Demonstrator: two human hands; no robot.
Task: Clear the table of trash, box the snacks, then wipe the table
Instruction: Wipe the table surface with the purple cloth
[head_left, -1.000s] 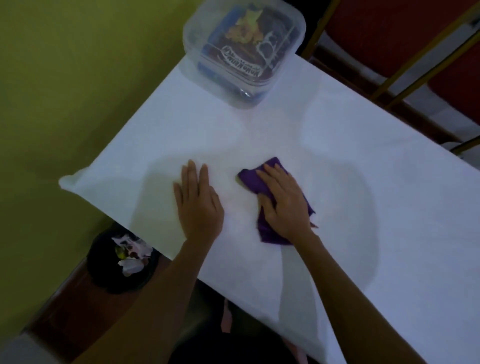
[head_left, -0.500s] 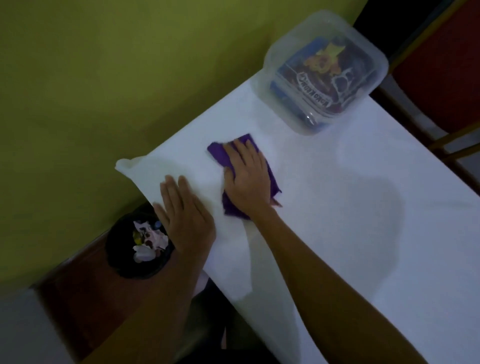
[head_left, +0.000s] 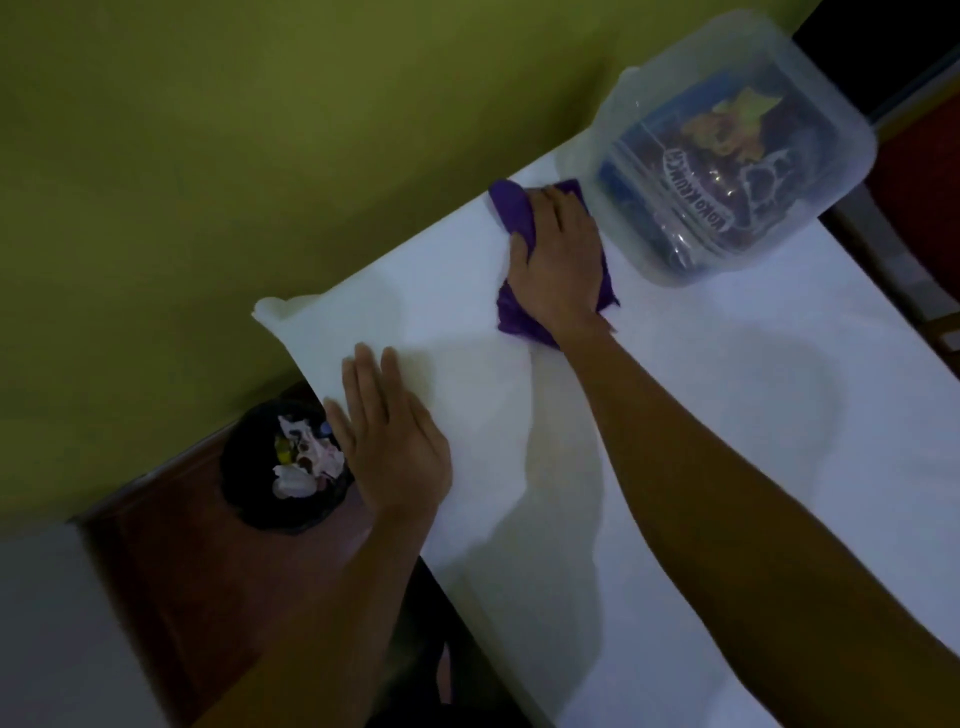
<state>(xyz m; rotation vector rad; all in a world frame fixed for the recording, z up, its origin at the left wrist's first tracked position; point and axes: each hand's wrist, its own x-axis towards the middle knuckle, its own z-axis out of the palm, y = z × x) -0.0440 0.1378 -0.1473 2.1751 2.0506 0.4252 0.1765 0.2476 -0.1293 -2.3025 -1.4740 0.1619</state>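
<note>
A purple cloth (head_left: 511, 210) lies on the white table (head_left: 727, 415) near its far edge, bunched under my right hand (head_left: 558, 260), which presses down on it. Just right of that hand stands a clear plastic box (head_left: 727, 156) with snack packets inside and its lid on. My left hand (head_left: 389, 441) rests flat on the table at the near left edge, fingers together, holding nothing. Below the table's left corner a black trash bin (head_left: 260, 499) holds crumpled wrappers.
A yellow-green wall (head_left: 260, 130) runs along the table's far side. Dark red chairs (head_left: 924, 171) stand at the right, beyond the table. The bin sits on a brown floor strip (head_left: 171, 571) by the wall.
My right hand has slid the purple cloth away from me, toward the far edge and the plastic box. My left hand stayed flat near the table's left edge.
</note>
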